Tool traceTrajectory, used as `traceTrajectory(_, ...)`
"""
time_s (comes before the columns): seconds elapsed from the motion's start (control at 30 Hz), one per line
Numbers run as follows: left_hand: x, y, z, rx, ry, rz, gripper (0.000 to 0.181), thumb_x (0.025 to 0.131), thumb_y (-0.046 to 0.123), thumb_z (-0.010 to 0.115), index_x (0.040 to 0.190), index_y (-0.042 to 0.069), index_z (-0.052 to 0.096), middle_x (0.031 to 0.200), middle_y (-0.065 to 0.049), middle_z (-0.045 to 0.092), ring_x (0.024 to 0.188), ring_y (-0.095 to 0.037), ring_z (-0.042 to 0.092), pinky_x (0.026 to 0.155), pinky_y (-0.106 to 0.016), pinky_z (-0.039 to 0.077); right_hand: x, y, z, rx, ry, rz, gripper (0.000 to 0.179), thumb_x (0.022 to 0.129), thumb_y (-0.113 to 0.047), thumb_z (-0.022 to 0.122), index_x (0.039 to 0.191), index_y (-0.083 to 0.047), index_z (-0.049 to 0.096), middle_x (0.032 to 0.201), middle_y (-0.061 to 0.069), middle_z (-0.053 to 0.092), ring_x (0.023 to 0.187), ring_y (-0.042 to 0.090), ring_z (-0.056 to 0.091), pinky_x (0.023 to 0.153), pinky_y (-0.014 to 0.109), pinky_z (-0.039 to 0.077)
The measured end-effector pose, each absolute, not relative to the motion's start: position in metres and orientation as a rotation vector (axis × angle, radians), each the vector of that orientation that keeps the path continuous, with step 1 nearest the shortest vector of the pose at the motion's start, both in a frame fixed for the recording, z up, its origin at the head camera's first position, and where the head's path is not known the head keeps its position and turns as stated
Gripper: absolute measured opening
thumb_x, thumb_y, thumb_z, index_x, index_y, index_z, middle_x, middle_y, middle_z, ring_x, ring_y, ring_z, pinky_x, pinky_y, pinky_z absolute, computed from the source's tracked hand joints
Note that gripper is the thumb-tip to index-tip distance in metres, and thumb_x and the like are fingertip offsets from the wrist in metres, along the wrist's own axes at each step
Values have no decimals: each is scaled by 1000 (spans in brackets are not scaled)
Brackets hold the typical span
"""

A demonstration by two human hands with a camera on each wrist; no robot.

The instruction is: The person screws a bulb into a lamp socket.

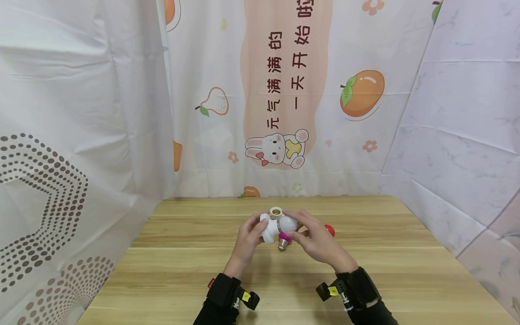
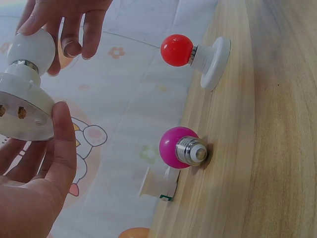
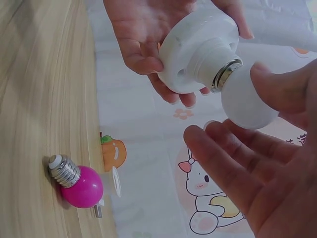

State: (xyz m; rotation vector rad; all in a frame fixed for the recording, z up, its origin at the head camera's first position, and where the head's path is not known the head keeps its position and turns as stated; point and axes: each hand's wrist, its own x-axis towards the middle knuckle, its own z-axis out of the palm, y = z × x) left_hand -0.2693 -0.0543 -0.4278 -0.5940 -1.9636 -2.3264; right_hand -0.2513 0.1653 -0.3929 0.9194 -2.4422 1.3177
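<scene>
My left hand [image 1: 245, 243] grips a white lamp holder [image 3: 181, 54] by its round base, above the table. A white light bulb [image 3: 247, 99] sits in the holder's socket, with part of its metal screw cap showing. The bulb's round end is between the thumb and fingers of my right hand [image 1: 321, 243]. Metal contacts show on the underside of the holder in the left wrist view. Below the hands, a magenta bulb [image 2: 174, 147] lies loose on the table, its screw cap bare.
A red bulb [image 2: 177, 50] stands in another white holder [image 2: 216, 64] on the table, beyond my right hand. Another white lamp holder [image 1: 276, 212] stands behind the hands, its socket facing up. Printed curtains [image 1: 211, 149] enclose the wooden table [image 1: 183, 271].
</scene>
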Motion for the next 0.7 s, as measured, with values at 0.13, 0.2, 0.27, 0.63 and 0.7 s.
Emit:
traceTrajectory(0.13, -270, -54, -428, -600, -1961, -2330, 47, 102, 29, 56, 137, -3, 56, 119, -11, 61, 102, -21, 60, 82, -38, 56, -250, 165, -392, 887, -2467, 1301, 52, 97, -8, 69, 146, -17, 55, 126, 4, 59, 99, 21, 57, 77, 28, 58)
traceTrajectory(0.2, -270, -54, -429, -608, -1962, -2331, 46, 102, 28, 56, 137, -3, 56, 119, -11, 61, 102, -21, 60, 81, -37, 56, -250, 165, -392, 874, -2474, 1288, 50, 97, -11, 69, 146, -16, 56, 123, 3, 60, 97, 22, 57, 76, 29, 57)
traceTrajectory(0.27, -270, -54, -429, -615, -1959, -2333, 46, 102, 28, 55, 137, -3, 57, 118, -11, 62, 101, -21, 60, 81, -37, 56, -251, 165, -392, 861, -2478, 1277, 49, 97, -15, 69, 145, -16, 56, 118, 1, 60, 94, 22, 56, 74, 28, 57)
traceTrajectory(0.63, -270, -53, -428, -615, -1946, -2337, 45, 102, 26, 57, 136, -3, 57, 118, -13, 62, 101, -20, 60, 80, -36, 56, -252, 163, -392, 776, -2510, 1275, 44, 97, -23, 71, 138, -10, 61, 107, -1, 62, 90, 20, 57, 75, 29, 55)
traceTrajectory(0.7, -271, -53, -429, -614, -1951, -2333, 45, 102, 26, 57, 136, -3, 57, 119, -14, 62, 101, -20, 60, 80, -36, 56, -251, 163, -392, 762, -2516, 1268, 43, 97, -23, 71, 137, -10, 62, 107, -1, 63, 90, 19, 57, 75, 29, 55)
